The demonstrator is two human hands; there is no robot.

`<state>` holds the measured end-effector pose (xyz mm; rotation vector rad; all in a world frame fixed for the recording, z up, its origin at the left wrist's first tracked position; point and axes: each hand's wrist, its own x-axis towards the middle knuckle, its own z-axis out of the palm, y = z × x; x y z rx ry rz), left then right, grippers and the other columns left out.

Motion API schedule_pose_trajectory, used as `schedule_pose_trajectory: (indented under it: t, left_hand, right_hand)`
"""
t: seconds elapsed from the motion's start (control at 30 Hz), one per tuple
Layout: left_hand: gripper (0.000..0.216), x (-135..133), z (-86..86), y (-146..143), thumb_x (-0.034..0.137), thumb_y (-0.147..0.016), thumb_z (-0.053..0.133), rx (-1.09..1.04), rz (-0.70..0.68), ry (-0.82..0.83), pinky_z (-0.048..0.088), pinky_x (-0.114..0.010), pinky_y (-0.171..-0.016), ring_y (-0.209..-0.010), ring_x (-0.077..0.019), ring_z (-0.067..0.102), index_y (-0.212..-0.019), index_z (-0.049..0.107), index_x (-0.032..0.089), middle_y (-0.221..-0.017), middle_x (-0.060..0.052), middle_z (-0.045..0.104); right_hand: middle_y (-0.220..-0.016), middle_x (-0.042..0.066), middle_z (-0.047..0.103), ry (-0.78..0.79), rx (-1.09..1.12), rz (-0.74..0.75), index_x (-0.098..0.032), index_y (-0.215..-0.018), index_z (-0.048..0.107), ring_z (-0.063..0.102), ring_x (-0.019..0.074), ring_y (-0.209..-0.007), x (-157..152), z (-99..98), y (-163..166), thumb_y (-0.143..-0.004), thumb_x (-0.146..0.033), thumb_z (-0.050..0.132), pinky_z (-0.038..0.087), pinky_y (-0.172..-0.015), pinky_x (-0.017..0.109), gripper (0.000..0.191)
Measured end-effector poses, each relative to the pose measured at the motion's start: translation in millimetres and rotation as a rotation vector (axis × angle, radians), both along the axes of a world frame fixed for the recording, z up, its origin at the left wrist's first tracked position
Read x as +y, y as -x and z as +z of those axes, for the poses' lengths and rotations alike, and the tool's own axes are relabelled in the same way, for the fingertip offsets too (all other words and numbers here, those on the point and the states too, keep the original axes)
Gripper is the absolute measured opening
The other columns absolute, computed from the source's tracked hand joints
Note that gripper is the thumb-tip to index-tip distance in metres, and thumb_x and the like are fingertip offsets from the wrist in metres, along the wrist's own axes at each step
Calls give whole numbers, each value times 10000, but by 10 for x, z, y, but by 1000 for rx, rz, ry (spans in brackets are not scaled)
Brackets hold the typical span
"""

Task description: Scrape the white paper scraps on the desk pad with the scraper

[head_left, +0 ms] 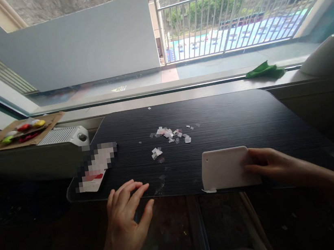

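Along the desk's (246, 122) near edge
I see right hand (270, 164) pinching white scraper (225, 168), left hand (126, 216) spread flat; a hasty push may scatter scraps (171, 134).

Paper scraps (168, 135) on the mat (246, 118), scraper (225, 168) nearer right, card (95, 173) left.

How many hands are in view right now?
2 for sure: the left hand rests at the near edge of the mat, the right hand holds the scraper. Another person's hand may be cut off at the top right, past a sleeve.
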<state>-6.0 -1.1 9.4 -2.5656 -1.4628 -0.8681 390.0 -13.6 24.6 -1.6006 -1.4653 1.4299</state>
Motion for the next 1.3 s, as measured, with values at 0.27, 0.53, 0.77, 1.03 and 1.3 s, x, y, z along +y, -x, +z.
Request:
schedule_pose_trajectory:
  t: [0.27,0.53,0.77,1.03,1.3]
  left_hand:
    - [237,-1,24,-20,220,-926,527,12,-12,6,313,-523,-1057,-1120,-275,584,-1156,581,235,-1101,-72,635]
    - [236,7,35,-21,215,-930,521,19,-14,9,338,-521,-1032,-1108,-268,578,-1159,571,242,-1089,-74,631]
    - [235,-3,19,-16,231,-930,520,22,-11,16,311,-524,-1058,-1121,-269,579,-1157,576,247,-1102,-69,633]
    - [242,-1,24,-18,240,-925,528,14,-1,23,306,-516,-1074,-1126,-262,584,-1160,581,256,-1105,-63,637]
    - [233,3,31,-25,237,-923,530,3,6,26,318,-527,-1077,-1120,-263,595,-1146,594,253,-1099,-61,648]
  right_hand:
    - [-894,73,757,-30,-39,-32,-194,-915,730,689,277,-846,-11,13,-91,-735,-592,710,559,-715,338,437]
    - [-900,69,747,-11,-35,21,-189,-931,720,681,275,-846,23,-62,-9,-773,-581,672,558,-722,350,425]
    - [-925,78,755,25,-42,16,-190,-964,718,691,293,-887,-87,27,-53,-769,-596,679,570,-751,367,452]
    - [-883,64,756,-42,-46,-29,-199,-899,723,697,271,-847,-43,7,-66,-748,-582,710,566,-729,341,413]
    - [-890,68,752,-25,-69,30,-187,-922,713,687,266,-841,-70,72,-18,-783,-560,679,559,-720,335,399]
